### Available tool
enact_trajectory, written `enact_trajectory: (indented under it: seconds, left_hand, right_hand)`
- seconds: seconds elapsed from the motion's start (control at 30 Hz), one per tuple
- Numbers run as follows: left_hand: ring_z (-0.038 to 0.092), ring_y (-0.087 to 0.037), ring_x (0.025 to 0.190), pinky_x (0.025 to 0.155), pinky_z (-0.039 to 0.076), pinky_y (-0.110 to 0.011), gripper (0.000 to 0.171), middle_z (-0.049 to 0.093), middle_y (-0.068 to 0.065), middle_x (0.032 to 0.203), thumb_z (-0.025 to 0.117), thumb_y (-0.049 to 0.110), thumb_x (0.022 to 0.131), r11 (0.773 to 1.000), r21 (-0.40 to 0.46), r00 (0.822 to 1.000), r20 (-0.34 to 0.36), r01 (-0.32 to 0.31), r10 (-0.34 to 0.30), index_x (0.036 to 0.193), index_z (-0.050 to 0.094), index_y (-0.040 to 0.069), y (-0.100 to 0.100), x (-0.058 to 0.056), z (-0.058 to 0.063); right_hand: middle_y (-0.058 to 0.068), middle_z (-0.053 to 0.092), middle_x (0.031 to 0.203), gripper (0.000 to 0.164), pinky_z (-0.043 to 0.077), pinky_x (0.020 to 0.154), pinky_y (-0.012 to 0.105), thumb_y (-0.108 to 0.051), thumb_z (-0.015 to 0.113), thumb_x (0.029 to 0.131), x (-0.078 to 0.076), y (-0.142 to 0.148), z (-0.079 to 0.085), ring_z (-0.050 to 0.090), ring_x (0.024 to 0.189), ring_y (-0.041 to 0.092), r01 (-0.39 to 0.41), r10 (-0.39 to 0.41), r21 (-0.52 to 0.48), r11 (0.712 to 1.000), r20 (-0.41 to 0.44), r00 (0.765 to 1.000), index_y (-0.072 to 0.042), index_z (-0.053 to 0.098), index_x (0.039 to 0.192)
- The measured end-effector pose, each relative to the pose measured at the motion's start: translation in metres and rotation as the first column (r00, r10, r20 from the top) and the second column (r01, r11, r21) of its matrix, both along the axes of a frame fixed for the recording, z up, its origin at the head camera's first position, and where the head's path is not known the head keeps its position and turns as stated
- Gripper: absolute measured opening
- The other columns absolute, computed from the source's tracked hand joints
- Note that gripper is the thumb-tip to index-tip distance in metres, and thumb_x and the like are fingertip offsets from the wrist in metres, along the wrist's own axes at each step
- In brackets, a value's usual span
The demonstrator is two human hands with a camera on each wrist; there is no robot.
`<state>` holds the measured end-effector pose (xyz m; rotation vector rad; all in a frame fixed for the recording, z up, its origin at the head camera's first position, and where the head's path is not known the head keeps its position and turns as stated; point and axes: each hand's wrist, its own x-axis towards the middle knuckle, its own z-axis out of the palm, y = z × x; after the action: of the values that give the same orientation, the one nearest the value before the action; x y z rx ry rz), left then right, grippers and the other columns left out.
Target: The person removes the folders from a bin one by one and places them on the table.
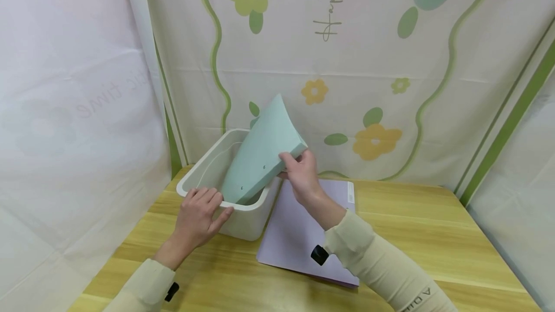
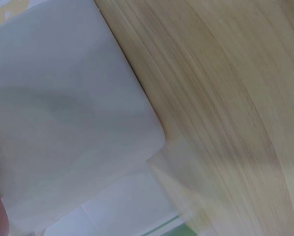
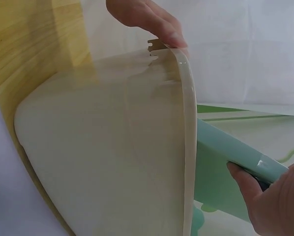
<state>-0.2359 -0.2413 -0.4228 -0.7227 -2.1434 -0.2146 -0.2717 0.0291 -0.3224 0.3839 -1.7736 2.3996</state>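
A mint-green file folder [image 1: 264,141] leans at a slant, its lower part inside a white plastic bin [image 1: 240,225] and its upper end above the rim. My right hand [image 1: 303,177] pinches its spine edge between thumb and fingers, over the bin's right side. In the right wrist view the thumb of that hand [image 3: 272,196] lies against the folder. Curled over the bin's near rim, my left hand [image 1: 197,218] grips it with the thumb outside. The left wrist view has mostly the bin's outer wall [image 2: 73,108].
A purple folder [image 1: 295,240] with a white label lies flat on the wooden table [image 1: 416,244], just right of the bin. Behind the table hangs a flower-printed curtain [image 1: 269,57], and a white sheet [image 1: 78,158] hangs at the left.
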Motion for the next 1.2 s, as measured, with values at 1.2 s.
enact_trajectory:
  seconds: [1.2]
  left_hand:
    - [0.049,-0.024,0.071,0.071,0.038,-0.041,0.055,0.047,0.001,0.075,0.033,0.059,0.106,1.000,0.004,1.000,0.001,0.018,-0.018,0.079,0.045,0.012,0.000,-0.001,-0.002]
  right_hand:
    - [0.020,0.058,0.130,0.039,0.059,0.083,0.047,-0.001,0.054,0.098,0.003,0.023,0.003,0.066,0.117,0.036,-0.001,0.001,-0.055,0.999,-0.003,1.000,-0.003,0.049,0.137]
